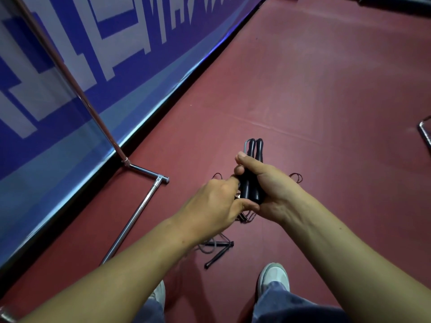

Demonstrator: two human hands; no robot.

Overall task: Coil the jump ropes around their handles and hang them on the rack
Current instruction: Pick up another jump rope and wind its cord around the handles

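A person stands on a red floor (326, 89) with one jump rope gathered in both hands. The right hand (268, 190) is clamped around the middle of the two black handles (254, 148), which are pressed side by side, thumb laid across the top and fingers wrapped underneath. The handles' long axis runs from near to far, with their far tips clear of the fist. The left hand (217, 203) meets the bundle from the left at its near end, forefinger and thumb against the handles. Whether those fingers pinch the cord (247, 216) cannot be told, since the hand covers the spot. Thin loops of cord hang just below the near end, between the two hands, with more strands showing on either side.

Any further winding would likely have to go crosswise to the handles, with the left hand carrying the slack. That hand is also the nearer one to the rack (77, 89), whose chrome pole and foot stand well off to the left, against a blue banner wall (116, 43). A second rope (217, 250) lies uncoiled on the floor, just beyond the person's shoe (275, 276).
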